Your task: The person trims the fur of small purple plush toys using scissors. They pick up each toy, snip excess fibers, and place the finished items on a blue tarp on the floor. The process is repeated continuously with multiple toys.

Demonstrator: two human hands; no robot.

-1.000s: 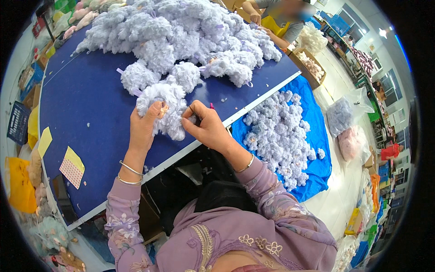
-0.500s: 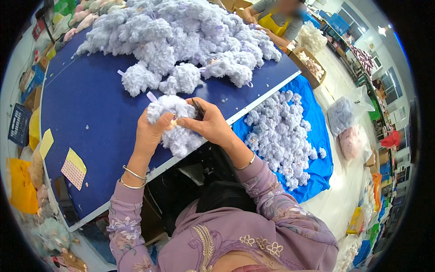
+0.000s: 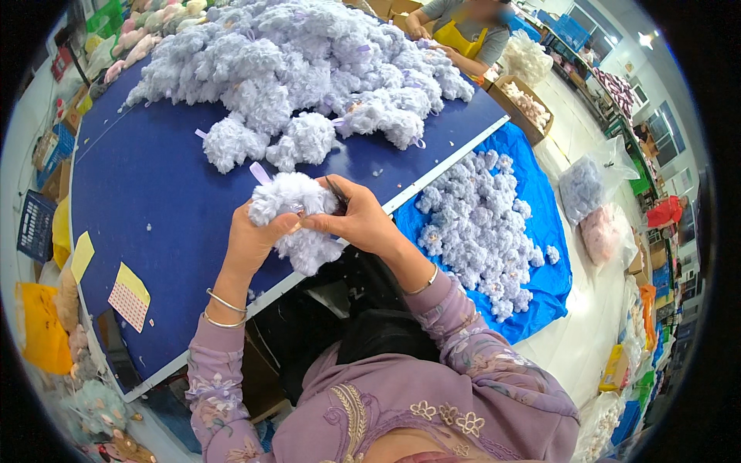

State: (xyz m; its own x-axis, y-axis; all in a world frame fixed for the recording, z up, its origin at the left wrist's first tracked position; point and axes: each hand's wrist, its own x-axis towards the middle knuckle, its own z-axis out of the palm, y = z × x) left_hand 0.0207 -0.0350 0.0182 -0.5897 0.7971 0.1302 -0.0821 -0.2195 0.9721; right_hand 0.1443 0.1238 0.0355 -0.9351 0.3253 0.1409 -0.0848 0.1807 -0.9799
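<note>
Between my hands, over the table's near edge, is a fluffy pale lavender plush piece (image 3: 297,193) with a ribbon loop on top. My left hand (image 3: 255,235) grips its left side, thumb pressed to the middle. My right hand (image 3: 351,216) pinches the other side, the two thumb tips close together. Dark thread snips (image 3: 337,190) are tucked in my right hand against the fur. What lies under the thumbs is hidden. Beyond, a large heap of similar plush pieces (image 3: 262,58) covers the far part of the blue table (image 3: 170,201).
Right of the table, many small plush pieces (image 3: 478,224) lie on a blue sheet (image 3: 544,309). Yellow paper (image 3: 83,255) and a sticker sheet (image 3: 130,297) sit at the table's left. Across the table is a person in a yellow apron (image 3: 461,36), beside a carton (image 3: 525,108).
The plush piece has tilted a little in my hands, and my thumbs now cover more of the pale spot at its middle. Both hands keep their hold.
</note>
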